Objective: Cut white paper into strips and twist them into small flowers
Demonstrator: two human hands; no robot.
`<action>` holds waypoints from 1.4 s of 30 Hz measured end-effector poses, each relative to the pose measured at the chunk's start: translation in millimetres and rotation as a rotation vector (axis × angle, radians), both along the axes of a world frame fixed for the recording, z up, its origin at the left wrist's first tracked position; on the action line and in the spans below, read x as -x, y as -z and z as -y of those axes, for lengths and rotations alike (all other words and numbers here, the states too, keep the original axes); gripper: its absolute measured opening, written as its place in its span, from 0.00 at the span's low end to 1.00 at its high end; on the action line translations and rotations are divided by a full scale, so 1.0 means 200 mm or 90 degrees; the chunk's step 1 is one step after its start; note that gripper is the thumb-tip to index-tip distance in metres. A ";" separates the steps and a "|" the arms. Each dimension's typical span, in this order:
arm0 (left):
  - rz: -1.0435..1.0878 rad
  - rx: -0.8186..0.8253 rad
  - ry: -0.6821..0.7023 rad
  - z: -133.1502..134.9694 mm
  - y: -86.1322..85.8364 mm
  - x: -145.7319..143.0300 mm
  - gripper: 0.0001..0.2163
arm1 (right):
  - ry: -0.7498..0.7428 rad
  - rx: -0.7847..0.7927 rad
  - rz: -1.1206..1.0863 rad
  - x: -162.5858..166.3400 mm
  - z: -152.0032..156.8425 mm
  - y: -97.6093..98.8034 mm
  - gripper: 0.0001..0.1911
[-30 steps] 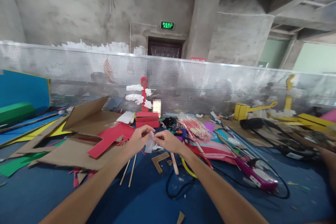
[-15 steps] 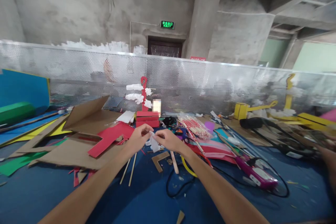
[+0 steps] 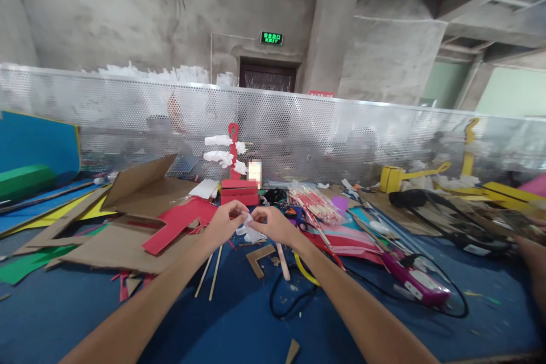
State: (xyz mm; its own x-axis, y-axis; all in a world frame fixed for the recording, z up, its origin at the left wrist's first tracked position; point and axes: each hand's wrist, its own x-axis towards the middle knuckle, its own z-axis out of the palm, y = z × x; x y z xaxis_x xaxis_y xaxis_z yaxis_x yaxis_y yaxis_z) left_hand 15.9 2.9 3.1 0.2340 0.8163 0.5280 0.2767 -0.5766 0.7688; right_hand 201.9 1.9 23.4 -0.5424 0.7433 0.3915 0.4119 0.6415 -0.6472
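Observation:
Both hands meet over the middle of the blue table, pinching a thin, crumpled white piece (image 3: 252,226) that looks like tissue paper. My left hand (image 3: 230,222) closes thumb and fingers on its left side. From the other side, my right hand (image 3: 273,224) pinches it too. More white scraps sit just under the fingers and partly hidden. Behind the hands stands a red stand (image 3: 239,193) with an upright, looped post carrying white fluffy tufts (image 3: 218,156). Two thin wooden sticks (image 3: 216,273) lie below my left wrist.
To the left are folded brown cardboard (image 3: 140,187) and a red sheet (image 3: 181,224). On the right lie a bag of sticks (image 3: 318,205), a purple device (image 3: 418,278) with a black cable, and a black strap (image 3: 452,222). Another person's hand (image 3: 531,256) shows at the right edge.
The white piece between my fingers has shifted shape slightly, its hanging end now spreading to the right. Both hands stay in nearly the same place.

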 end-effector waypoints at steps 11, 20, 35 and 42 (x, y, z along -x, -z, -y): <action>-0.047 -0.011 -0.013 0.04 -0.01 0.00 0.05 | 0.025 -0.036 0.047 0.00 0.02 -0.03 0.11; -0.086 -0.028 -0.007 0.05 -0.03 0.00 0.05 | 0.021 -0.038 0.035 0.00 0.00 0.01 0.12; -0.111 -0.042 -0.041 0.06 -0.04 0.00 0.06 | 0.045 -0.058 0.040 -0.01 0.00 -0.01 0.11; -0.170 -0.044 -0.035 0.06 -0.02 0.01 0.07 | 0.029 -0.038 0.026 -0.01 0.00 0.00 0.10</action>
